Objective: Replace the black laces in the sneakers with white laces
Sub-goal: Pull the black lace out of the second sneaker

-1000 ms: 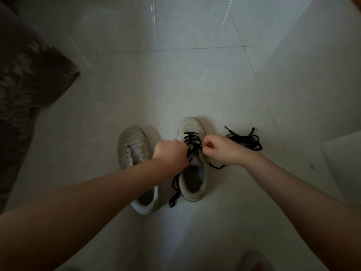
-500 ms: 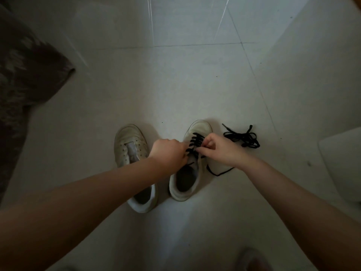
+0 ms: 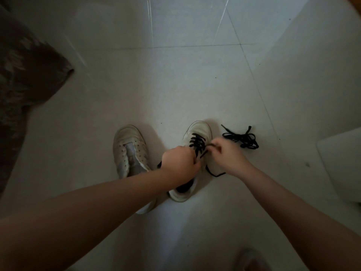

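Black lace (image 3: 197, 144) sits half-threaded in my right sneaker (image 3: 197, 132) on the floor, left hand (image 3: 180, 162) gripping the shoe, right hand (image 3: 226, 153) pinching lace; a sharp pull may jam an eyelet.

A pale tiled floor (image 3: 175, 85) is seen, crossed by thin grout lines. Directly on it, an unlaced white sneaker (image 3: 130, 153) is set beside the left hand (image 3: 180, 162), a black-laced sneaker (image 3: 197, 133) lies under both hands, and a loose black lace (image 3: 243, 137) is heaped just beyond the right hand (image 3: 227, 156).
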The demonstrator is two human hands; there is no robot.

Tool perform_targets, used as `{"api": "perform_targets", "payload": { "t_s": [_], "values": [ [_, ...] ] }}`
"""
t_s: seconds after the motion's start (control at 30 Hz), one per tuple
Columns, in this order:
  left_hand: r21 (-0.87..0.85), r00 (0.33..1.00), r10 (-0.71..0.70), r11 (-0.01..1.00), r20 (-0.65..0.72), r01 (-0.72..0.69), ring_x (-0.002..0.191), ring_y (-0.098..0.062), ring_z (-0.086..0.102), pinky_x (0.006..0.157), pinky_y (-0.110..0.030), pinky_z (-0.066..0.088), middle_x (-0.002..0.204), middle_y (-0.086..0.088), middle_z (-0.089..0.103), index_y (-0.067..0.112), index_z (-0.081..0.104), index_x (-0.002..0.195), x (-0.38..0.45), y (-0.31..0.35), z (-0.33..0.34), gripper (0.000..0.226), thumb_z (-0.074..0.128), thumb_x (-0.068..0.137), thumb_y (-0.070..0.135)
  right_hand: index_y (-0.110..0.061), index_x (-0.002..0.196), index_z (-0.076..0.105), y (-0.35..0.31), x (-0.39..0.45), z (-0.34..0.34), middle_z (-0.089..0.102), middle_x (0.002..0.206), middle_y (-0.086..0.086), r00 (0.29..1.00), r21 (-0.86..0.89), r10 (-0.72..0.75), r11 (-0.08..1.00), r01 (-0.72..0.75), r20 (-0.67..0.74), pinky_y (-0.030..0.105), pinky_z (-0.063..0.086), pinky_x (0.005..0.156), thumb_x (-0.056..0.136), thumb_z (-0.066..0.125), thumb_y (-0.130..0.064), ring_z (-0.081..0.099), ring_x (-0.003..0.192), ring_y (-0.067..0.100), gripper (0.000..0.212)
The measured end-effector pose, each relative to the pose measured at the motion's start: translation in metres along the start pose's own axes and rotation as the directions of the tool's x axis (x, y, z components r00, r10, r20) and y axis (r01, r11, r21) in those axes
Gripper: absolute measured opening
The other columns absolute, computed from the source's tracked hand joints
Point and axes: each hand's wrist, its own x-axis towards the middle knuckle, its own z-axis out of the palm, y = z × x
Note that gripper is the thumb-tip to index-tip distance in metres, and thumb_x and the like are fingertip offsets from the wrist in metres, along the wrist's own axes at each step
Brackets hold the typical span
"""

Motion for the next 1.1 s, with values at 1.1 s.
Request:
{"api": "perform_targets", "payload": {
  "t_s": [1.1],
  "values": [
    [-0.396, 0.983, -0.177, 0.9, 0.049, 0.181, 0.062, -0.017, 0.058, 0.055, -0.023, 0.041, 0.067, -0.003, 0.063, 0.018, 0.062, 0.063, 0.006, -0.004, 0.005, 0.03, 0.058, 0.087, 0.035, -0.007, 0.091, 0.061, 0.015, 0.021, -0.012, 0.059, 0.07, 0.0, 0.895, 0.613, 0.42, 0.749, -0.251, -0.147, 0.024, 0.042, 0.052, 0.095, 0.054, -0.018, 0.052, 0.058, 0.009, 0.013]
  ]
}}
